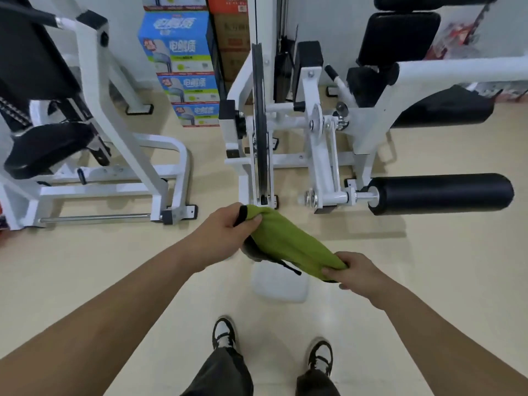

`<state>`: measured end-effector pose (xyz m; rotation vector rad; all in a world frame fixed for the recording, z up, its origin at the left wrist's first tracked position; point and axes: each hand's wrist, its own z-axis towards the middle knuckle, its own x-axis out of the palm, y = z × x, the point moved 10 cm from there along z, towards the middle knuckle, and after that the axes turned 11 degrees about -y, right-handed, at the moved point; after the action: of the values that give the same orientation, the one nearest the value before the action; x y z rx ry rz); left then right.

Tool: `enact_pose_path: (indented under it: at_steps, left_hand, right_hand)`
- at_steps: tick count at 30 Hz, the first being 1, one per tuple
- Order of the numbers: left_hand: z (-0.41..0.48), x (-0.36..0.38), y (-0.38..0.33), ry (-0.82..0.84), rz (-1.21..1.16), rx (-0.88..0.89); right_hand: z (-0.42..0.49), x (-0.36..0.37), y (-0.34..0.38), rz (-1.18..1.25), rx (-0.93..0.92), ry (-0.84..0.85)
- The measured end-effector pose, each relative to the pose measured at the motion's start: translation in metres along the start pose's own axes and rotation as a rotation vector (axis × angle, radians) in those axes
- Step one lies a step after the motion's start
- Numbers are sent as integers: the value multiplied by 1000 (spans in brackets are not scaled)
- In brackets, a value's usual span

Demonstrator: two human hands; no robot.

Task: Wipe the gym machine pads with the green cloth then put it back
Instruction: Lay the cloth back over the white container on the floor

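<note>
**Q:** Where was the green cloth [285,241] at that moment?

**A:** Stretched between my two hands, in the air above the pale floor [428,281], just short of the white machine frame [320,155]. My left hand [228,227] had its fingers curled round the upper end, where a black strap [241,214] showed. My right hand [357,270] pinched the lower end, thumb on top.

**Q:** And the pads?

**A:** The black roller pad [440,194] lay level on its white arm ahead to my right, well apart from the cloth. A black seat pad [43,150] sat on the other machine to my left (its frame white too).

**Q:** Anything else in the shot?

**A:** Blue cartons [183,70] stood stacked beyond, between the two machines, and my black-and-white shoes [224,334] were at the bottom edge. Something grey [251,250] showed under the cloth; I could not tell what.
</note>
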<state>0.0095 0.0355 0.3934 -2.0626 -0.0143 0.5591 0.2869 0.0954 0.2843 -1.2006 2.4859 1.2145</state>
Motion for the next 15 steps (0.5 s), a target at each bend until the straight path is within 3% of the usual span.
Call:
enact_pose_path:
  at_steps: [5,8,11,15]
  left_hand:
    - [66,6,78,75,185,-24]
    - [114,27,124,8,226,34]
    - [159,54,158,-52,201,72]
    - [208,102,225,-74,-7,-37]
  right_hand:
    - [53,-6,-15,82,38,-231]
    - [97,7,-39,285,58,-336]
    - [141,22,-69,427,80,-439]
    - [192,43,-113,597,53,-564]
